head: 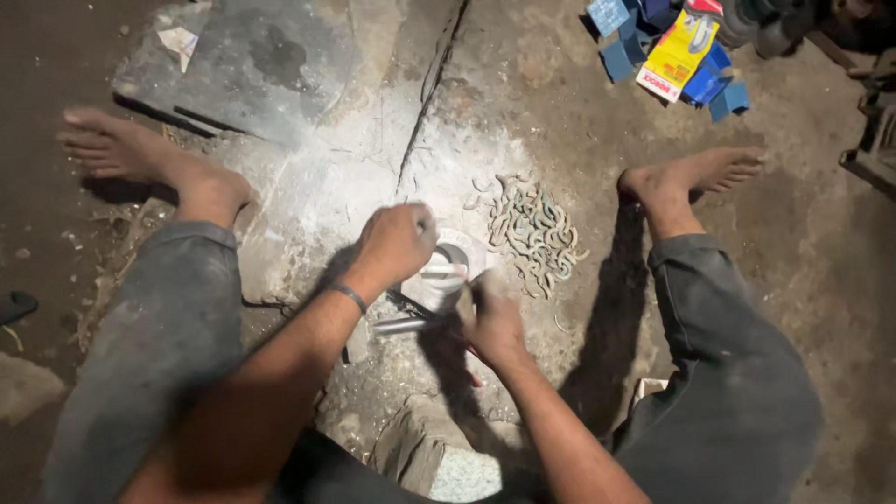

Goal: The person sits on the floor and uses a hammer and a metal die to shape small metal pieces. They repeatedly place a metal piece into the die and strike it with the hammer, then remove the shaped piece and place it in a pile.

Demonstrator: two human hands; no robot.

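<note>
**Squatting over a ring on the floor, tool in each hand**

While the person sits low with bare feet spread wide, both hands are busy right in the middle of the concrete floor (pixel 308 187). The left hand (pixel 397 241) is closed in a fist around something thin, though I can't make out what it is. The right hand (pixel 490 317) is wrapped around a metal rod-like tool (pixel 399 325) that lies roughly level and points left. Both sit just over a pale round ring-shaped part (pixel 455 257) resting on the white-dusted patch of floor.

Just beside that, to the right, there's a pile of small curved metal pieces (pixel 534 231).

Looks to me like the working-on-the-ring stage, mid-strike or mid-press. Whatever comes next would need the ring kept steady and the tool lined up carefully on it.

Blue and yellow cartons (pixel 674 51) sit well apart at the top.
</note>
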